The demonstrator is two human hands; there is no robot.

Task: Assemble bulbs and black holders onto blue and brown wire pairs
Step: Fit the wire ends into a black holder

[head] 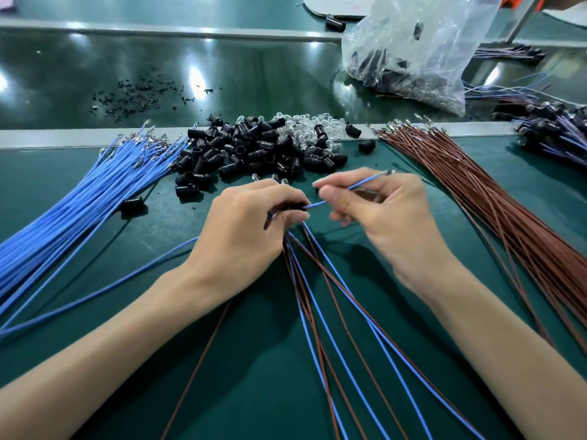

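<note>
Head view: the left hand grips a black holder and several wire pairs over the tabletop. The right hand pinches a blue wire beside it. Judged step: wire insertion. The next move requires aligning the terminal with the holder.

Views: one, head-worn, wide-angle.
Station: at the person's head, above and on the near side of the pile of black holders.
Facing: forward and down across the green table, toward the pile and on to the glossy dark surface beyond it.
Nearness: close; both forearms enter from the bottom edge.
Frame centre: just nearside of the pile, left hand gripping wire pairs, right hand pinching a blue wire.
Side coverage: blue wire bundle left of the pile, brown wire bundle right of it.
Far coverage: plastic bag beyond the pile, to its right.
</note>
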